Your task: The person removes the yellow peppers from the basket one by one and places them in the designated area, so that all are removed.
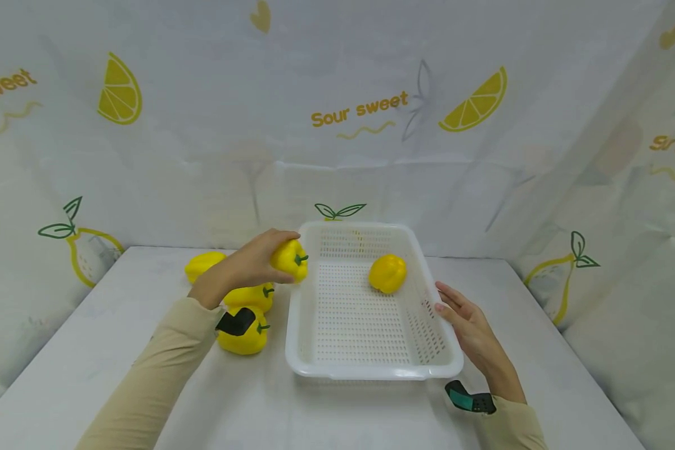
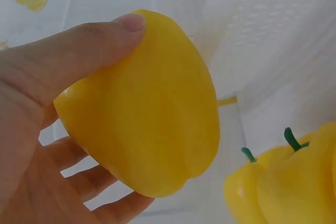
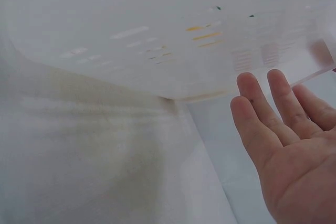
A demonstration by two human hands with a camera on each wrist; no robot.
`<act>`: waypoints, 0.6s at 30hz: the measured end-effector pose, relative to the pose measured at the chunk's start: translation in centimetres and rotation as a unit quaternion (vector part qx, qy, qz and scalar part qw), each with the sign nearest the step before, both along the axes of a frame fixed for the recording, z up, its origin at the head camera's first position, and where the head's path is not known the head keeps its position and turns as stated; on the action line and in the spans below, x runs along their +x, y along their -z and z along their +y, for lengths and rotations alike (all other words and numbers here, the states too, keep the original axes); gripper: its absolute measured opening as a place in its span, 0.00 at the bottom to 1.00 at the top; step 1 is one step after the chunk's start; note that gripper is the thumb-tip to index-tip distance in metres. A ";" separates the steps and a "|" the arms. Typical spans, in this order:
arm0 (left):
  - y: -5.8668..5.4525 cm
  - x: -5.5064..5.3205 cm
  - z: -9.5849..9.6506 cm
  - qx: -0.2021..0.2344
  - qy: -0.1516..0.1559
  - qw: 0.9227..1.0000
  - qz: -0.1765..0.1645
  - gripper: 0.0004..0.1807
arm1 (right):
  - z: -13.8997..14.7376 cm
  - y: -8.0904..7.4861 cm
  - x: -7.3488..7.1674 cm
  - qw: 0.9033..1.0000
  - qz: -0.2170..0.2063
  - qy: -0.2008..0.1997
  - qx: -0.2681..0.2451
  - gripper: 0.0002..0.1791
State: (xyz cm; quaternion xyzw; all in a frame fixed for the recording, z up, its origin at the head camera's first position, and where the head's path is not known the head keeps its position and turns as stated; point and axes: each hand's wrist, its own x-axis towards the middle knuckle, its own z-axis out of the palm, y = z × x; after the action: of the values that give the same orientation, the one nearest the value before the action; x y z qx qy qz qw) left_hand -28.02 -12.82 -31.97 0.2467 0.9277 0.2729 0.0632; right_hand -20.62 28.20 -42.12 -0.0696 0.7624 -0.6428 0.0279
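My left hand (image 1: 254, 263) holds a yellow bell pepper (image 1: 290, 260) at the left rim of a white perforated basket (image 1: 294, 325). In the left wrist view, the thumb lies over the held pepper (image 2: 152, 103) and the other fingers curl beneath it. Another yellow pepper (image 1: 387, 274) is inside the basket, toward its right side. The right hand (image 1: 472, 328) is at the basket's right side, fingers nearly straight, as the right wrist view also shows. Several more yellow peppers (image 1: 243, 334) lie left of the basket, partly hidden by the left arm.
The basket stands on a white table (image 1: 247, 406). Behind and at both sides hangs a pale curtain (image 1: 202, 150) printed with lemons and lettering. Dark bands (image 1: 469, 400) sit at both wrists.
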 end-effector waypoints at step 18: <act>0.5 1.1 -3.7 -0.008 -0.024 1.000 0.013 0.43 | 0.0 0.0 0.0 1.000 0.003 0.003 0.004 0.36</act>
State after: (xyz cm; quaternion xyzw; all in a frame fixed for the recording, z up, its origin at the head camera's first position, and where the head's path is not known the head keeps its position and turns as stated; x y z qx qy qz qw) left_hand -26.95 -16.52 -32.48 0.2273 0.9362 0.2640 0.0469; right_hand -20.64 28.17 -42.12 -0.0692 0.7653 -0.6395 0.0242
